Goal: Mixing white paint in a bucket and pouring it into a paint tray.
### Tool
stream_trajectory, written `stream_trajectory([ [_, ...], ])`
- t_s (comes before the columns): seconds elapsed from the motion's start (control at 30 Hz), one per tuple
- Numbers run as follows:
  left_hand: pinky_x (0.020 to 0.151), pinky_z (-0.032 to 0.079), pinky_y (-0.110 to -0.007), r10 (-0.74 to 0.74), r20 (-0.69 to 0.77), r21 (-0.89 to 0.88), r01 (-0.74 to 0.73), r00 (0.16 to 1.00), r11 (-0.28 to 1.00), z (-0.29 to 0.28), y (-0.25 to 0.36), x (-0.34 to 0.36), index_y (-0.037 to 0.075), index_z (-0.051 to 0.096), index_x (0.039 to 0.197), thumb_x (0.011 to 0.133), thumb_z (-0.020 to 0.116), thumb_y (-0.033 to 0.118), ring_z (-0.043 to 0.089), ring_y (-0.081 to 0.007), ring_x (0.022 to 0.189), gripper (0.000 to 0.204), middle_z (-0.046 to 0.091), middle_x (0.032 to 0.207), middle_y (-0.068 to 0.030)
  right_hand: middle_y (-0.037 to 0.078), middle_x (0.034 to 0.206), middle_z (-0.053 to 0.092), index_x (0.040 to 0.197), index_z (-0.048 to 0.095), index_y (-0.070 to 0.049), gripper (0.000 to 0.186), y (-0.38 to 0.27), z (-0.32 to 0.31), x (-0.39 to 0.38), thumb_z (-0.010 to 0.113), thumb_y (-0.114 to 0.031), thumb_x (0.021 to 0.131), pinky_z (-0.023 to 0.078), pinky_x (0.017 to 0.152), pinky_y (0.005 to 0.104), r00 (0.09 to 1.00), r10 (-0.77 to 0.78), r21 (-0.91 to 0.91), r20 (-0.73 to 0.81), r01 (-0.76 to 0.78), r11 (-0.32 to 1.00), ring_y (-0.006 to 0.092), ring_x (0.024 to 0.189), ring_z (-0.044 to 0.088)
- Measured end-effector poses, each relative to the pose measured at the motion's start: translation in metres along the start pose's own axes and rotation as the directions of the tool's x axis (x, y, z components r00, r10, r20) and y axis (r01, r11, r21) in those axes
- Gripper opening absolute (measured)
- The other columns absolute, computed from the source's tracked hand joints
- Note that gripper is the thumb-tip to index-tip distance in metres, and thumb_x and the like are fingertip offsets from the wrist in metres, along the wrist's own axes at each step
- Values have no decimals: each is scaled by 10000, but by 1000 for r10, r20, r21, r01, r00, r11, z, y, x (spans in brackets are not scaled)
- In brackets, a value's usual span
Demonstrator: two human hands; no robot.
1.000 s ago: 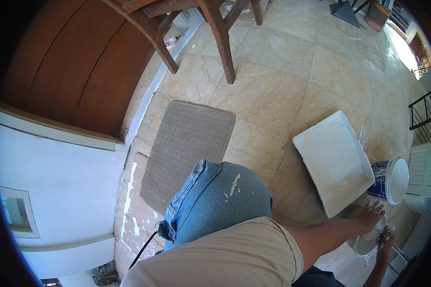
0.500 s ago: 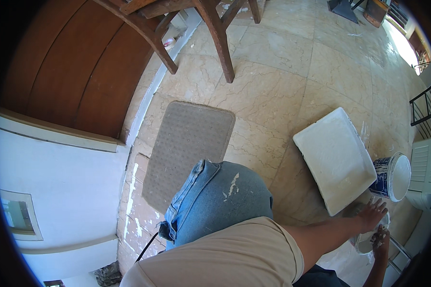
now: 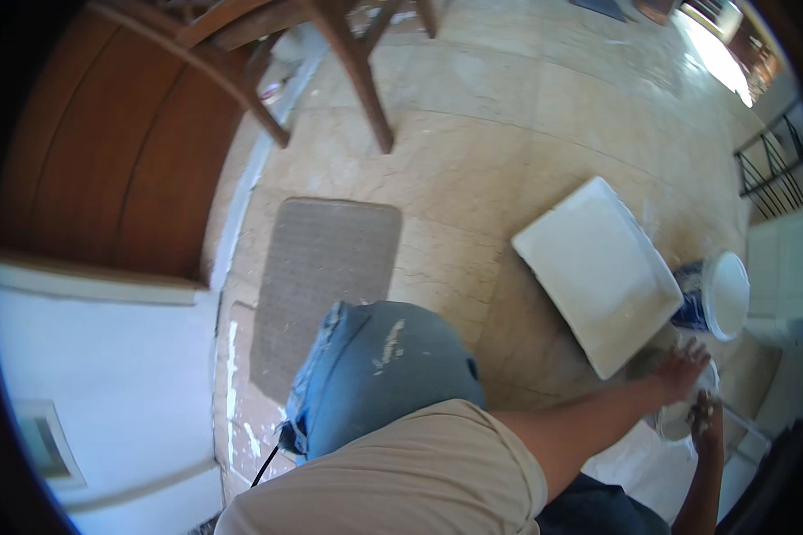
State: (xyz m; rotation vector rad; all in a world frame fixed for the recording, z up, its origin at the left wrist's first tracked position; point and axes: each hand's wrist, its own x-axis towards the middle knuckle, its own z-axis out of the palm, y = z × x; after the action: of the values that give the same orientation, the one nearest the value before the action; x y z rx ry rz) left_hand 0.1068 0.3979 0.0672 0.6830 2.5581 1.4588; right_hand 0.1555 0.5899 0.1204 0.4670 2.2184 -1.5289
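Note:
An open bucket (image 3: pixel 674 423) with white paint on it stands at the lower right, partly covered by my hands and arm. My left hand (image 3: pixel 684 367) reaches across its top, fingers stretched out and slightly apart near the far rim. Close beside it, my right hand (image 3: pixel 706 415) is at the near right rim, its fingers curled and smeared with white paint. What those fingers grip, if anything, is too small to make out. Beyond the hands lies a wide white tray (image 3: pixel 598 272), and next to it a blue-and-white paint bucket (image 3: pixel 725 296).
A grey mat (image 3: pixel 326 267) lies on the tiled floor left of the tray. Wooden chair legs (image 3: pixel 357 71) stand at the far left, by a brown wooden door (image 3: pixel 107 152). A black metal rack (image 3: pixel 772 169) is at the right edge. White splashes mark the left floor edge.
The view has shifted, so tray, mat and chair appear further left. Both hands stay at the open bucket in much the same pose.

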Motion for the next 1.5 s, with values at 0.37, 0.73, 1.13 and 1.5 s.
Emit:
stream_trajectory([
  [0.37,1049,282,-467,152,13,329,-148,988,933,-26,-6,-6,77,527,1235,760,657,197,407,-322,1218,507,509,1226,-115,52,671,589,825,567,-10,297,-114,6,-70,668,-286,870,413,547,278,852,-260,-395,-454,69,916,98,587,505],
  [0.73,926,390,-444,216,-26,128,-211,976,969,-47,7,3,88,618,1037,795,677,225,516,-321,1065,284,590,1061,-101,137,662,614,843,594,26,300,-40,2,-97,659,-265,873,458,602,350,803,-217,-205,-555,120,971,210,588,562],
  [1.13,762,493,-343,251,88,-196,-230,964,953,-69,37,15,10,626,959,774,684,55,621,-285,872,199,607,960,-137,52,631,578,783,602,-4,347,-34,-8,-101,683,-332,858,423,562,292,752,-133,-155,-646,42,987,121,573,514],
  [1.5,793,472,-345,331,179,16,-339,926,940,-59,43,14,25,626,898,767,683,52,610,-280,883,145,598,931,-116,49,653,583,810,619,-4,347,-19,-21,-98,696,-341,847,415,567,274,667,-168,-19,-726,226,974,112,600,513],
])
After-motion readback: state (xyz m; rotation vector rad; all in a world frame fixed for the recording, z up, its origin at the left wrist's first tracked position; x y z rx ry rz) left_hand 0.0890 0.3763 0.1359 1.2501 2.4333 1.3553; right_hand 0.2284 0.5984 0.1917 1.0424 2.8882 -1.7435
